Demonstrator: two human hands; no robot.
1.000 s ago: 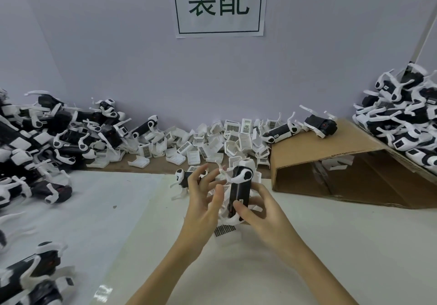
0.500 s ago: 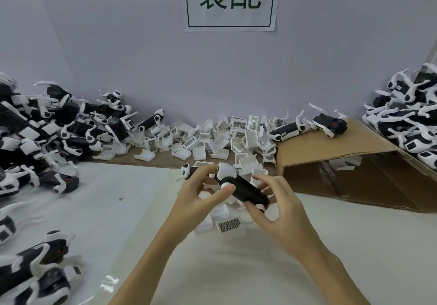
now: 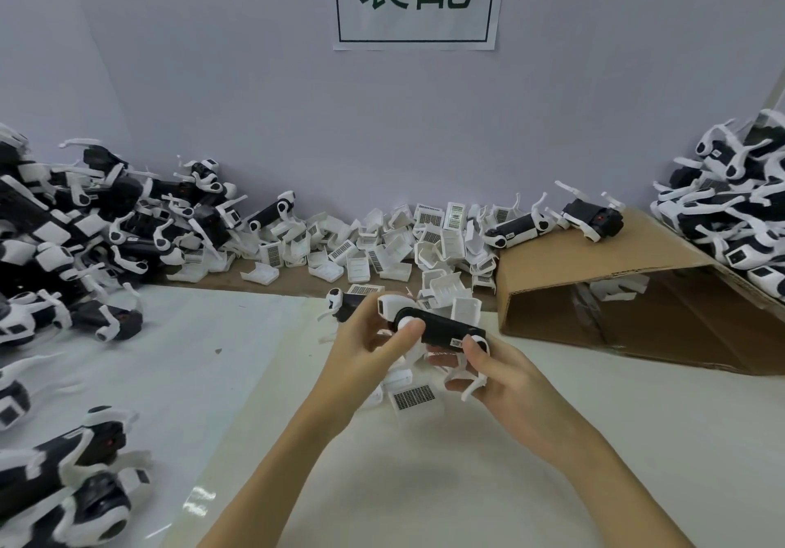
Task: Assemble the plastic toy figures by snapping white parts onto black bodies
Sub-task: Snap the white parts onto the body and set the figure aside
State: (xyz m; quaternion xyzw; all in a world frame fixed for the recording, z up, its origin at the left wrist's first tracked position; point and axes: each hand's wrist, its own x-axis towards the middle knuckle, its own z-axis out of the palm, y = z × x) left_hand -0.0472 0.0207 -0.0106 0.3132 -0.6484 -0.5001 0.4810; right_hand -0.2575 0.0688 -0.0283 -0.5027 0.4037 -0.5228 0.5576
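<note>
A black toy body [image 3: 439, 328] with white legs lies nearly level between both hands above the table. My left hand [image 3: 369, 341] grips its left end, thumb on a white round joint, beside a white part [image 3: 393, 306] at that end. My right hand [image 3: 499, 375] holds the right end, thumb on another white joint, with white legs poking out under the fingers. Loose white parts [image 3: 414, 396] with barcode labels lie on the table below the hands. Another small figure [image 3: 342, 305] sits just behind my left hand.
Loose white parts [image 3: 382, 246] are heaped along the back wall. Black-and-white figures are piled at the left [image 3: 85, 224], front left [image 3: 72, 484] and far right [image 3: 735, 216]. An open cardboard box [image 3: 637, 292] lies on its side at right, two figures on top.
The body has turned from upright to nearly level, and both hands have shifted their hold to its two ends. The camera has tipped slightly downward.
</note>
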